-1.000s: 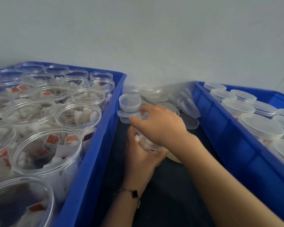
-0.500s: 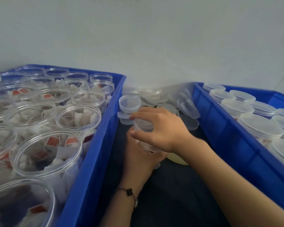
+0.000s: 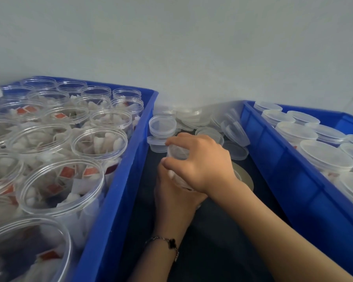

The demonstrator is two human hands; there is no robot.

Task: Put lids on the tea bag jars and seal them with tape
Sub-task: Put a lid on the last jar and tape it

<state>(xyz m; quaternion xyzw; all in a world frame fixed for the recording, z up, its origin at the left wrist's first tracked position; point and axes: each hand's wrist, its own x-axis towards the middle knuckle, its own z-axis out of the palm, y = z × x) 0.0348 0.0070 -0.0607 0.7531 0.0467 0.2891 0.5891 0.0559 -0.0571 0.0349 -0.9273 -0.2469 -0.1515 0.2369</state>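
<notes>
Hands meet over the dark surface (image 3: 222,241) between two blue crates. We see the left hand (image 3: 174,197) wrapped around the body of a clear jar (image 3: 178,180) from below, fingers curled about its side; a bracelet (image 3: 167,242) sits on that wrist. The right hand (image 3: 200,161) comes over the top, fingers and thumb curled around the jar's clear lid (image 3: 176,151), gripping its rim. The jar leans slightly toward the left crate, held above the surface; its contents look pale, details blurred.

Just behind the right wrist we note a roll of tape (image 3: 244,178) lying flat on the dark surface, partly hidden by the hand.

Beyond the hands lies a loose heap of clear lids (image 3: 194,120); nearest us in that heap, a small stack of lids (image 3: 162,129).

Left crate (image 3: 118,200): open jars (image 3: 99,143) packed close, filled with white tea bags, some with red tags. None of those we can see carries a lid.

Right crate (image 3: 289,180): jars with lids on (image 3: 325,158), set in rows.

A pale wall (image 3: 192,47) rises behind everything.
</notes>
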